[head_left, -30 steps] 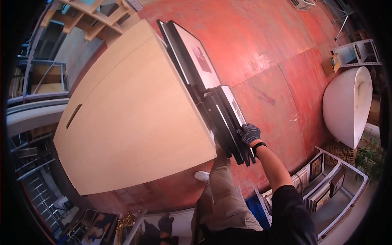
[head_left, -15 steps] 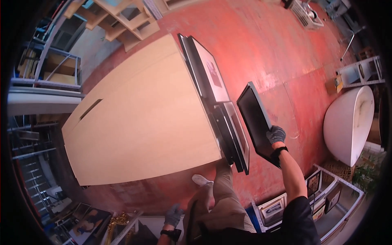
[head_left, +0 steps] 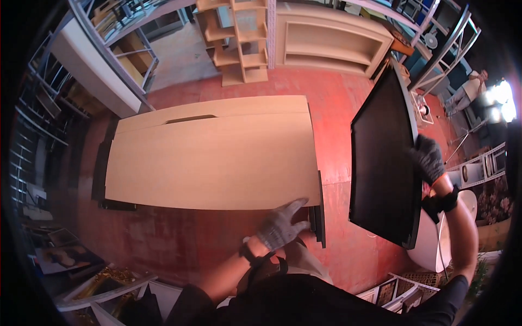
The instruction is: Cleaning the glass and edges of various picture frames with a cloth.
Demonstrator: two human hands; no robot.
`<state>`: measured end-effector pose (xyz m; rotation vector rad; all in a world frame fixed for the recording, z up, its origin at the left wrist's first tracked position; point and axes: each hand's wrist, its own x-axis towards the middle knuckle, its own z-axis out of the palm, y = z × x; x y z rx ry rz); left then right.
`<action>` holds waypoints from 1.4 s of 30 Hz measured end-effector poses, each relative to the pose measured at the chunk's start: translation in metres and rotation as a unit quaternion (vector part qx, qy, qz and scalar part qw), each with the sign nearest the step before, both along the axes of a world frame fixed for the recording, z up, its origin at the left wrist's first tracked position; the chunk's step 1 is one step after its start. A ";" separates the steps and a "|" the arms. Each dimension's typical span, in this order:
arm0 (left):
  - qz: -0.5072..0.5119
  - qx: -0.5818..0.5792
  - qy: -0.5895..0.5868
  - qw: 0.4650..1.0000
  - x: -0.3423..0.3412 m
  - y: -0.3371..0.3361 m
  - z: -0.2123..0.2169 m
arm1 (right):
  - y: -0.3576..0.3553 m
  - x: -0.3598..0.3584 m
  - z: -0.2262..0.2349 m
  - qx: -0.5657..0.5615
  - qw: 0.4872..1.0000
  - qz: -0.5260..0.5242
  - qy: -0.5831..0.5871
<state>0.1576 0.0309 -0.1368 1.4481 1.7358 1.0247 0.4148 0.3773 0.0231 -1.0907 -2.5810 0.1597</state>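
My right hand (head_left: 428, 157), in a dark grey glove, grips the right edge of a large black framed panel (head_left: 380, 163) and holds it up on edge, lifted off the floor. My left hand (head_left: 281, 224), in a light grey glove, hangs with fingers spread over the near right corner of a big pale wooden board (head_left: 212, 157) that lies flat. A few more dark frames (head_left: 319, 214) lean against the board's right end, just beside that left hand.
The floor (head_left: 179, 239) is red-brown. Wooden shelving units (head_left: 326, 41) stand at the far side, metal racks (head_left: 32, 136) at the left. A white tub-like object (head_left: 435, 250) and framed pictures (head_left: 391, 290) sit at the lower right. Another person (head_left: 470, 89) stands far right.
My right hand has lifted the black panel away from the stack and up to my right. The view swung, so the board now lies crosswise. My left hand has come into view.
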 end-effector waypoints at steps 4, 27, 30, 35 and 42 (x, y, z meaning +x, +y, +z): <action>-0.006 0.148 0.014 0.989 0.010 0.002 0.076 | -0.005 -0.073 0.090 0.340 0.890 0.248 -0.175; 0.332 0.261 -0.036 0.906 -0.178 -0.142 0.092 | -0.228 -0.396 0.034 -0.202 0.963 0.162 0.069; 0.361 0.294 -0.064 0.882 -0.199 -0.165 0.092 | -0.248 -0.387 0.022 -0.185 0.925 0.158 0.293; 0.381 0.274 -0.127 0.874 -0.220 -0.186 0.081 | -0.346 -0.395 0.016 0.014 0.808 0.452 0.378; 0.450 0.246 0.062 0.856 -0.219 -0.232 0.084 | -0.391 -0.426 -0.016 0.066 0.745 0.626 0.223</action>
